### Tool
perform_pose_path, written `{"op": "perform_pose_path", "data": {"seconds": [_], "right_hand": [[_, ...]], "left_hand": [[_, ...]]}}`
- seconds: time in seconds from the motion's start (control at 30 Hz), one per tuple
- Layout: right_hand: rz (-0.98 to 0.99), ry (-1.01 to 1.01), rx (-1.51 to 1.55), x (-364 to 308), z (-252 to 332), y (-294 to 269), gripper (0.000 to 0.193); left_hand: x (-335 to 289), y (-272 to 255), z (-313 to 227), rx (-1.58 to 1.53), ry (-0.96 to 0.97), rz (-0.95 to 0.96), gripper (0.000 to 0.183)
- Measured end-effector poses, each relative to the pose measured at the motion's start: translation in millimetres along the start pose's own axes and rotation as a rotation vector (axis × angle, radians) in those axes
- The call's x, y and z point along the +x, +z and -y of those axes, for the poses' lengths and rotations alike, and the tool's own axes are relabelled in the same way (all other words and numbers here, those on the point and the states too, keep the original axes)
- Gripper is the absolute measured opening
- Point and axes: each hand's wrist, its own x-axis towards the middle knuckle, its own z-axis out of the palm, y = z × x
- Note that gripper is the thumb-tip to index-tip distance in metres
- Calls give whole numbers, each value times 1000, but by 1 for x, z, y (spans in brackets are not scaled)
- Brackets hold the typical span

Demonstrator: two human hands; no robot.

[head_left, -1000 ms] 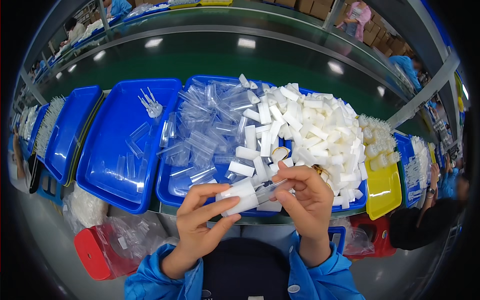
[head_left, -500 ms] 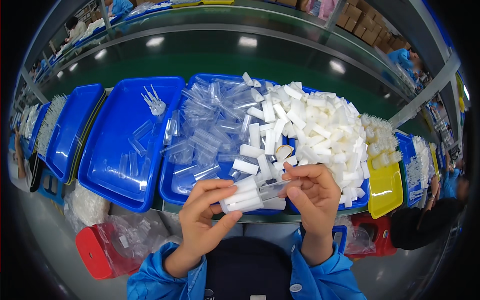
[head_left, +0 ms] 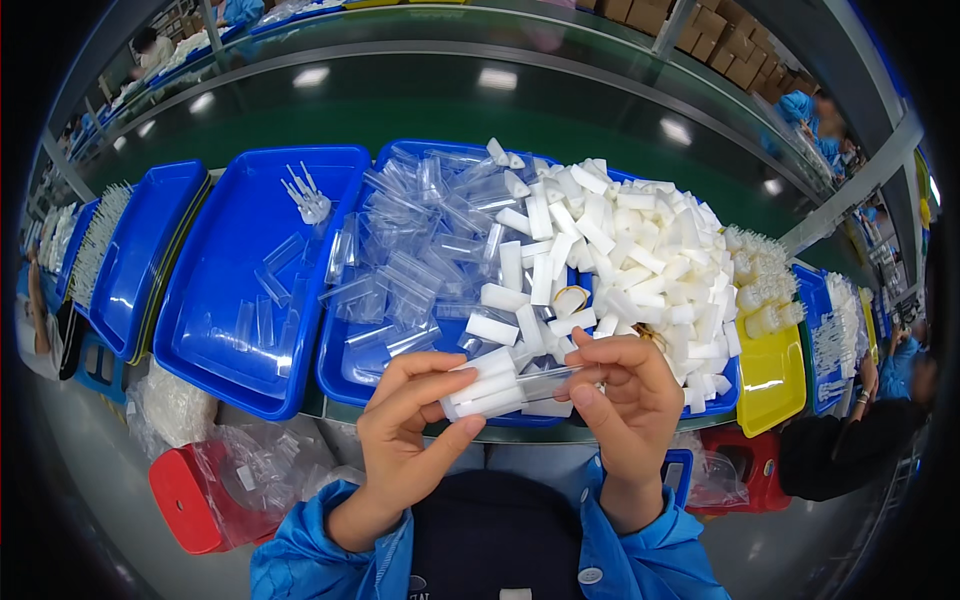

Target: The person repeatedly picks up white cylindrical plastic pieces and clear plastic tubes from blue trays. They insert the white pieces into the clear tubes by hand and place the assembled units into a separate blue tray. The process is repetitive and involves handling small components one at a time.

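Note:
My left hand (head_left: 405,430) is closed around a small bundle of white blocks (head_left: 488,390), thumb below and fingers above. From the bundle's right end sticks out a clear plastic sleeve (head_left: 545,384). My right hand (head_left: 632,400) pinches the sleeve's right end between thumb and fingers. How far the sleeve reaches around the blocks, I cannot tell. Just beyond my hands lie a heap of loose white blocks (head_left: 640,235) and a pile of clear plastic sleeves (head_left: 410,265).
To the left, a blue tray (head_left: 205,350) holds a few clear sleeves and a cluster of thin white parts (head_left: 308,205). A yellow tray (head_left: 775,385) stands at right. Red stools (head_left: 185,505) flank me below. A green belt (head_left: 400,115) runs behind the trays; co-workers sit at both sides.
My right hand and the clear sleeve have shifted slightly, and the sleeve's right end is lower. My left hand keeps its hold on the white blocks.

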Motion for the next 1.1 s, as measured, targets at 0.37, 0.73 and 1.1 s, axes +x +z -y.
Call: {"op": "perform_pose_path", "data": {"seconds": [0.37,0.73,1.1], "right_hand": [[-59,-97,-61,-2,-8,8,25],[138,-123,-121,11,-10,-4,30],[-85,-217,-685,1,0,34,93]], "left_hand": [[-1,-1,-3,155,39,7,35],[4,-8,-2,381,204,85,36],[0,6,7,527,277,45,55]]}}
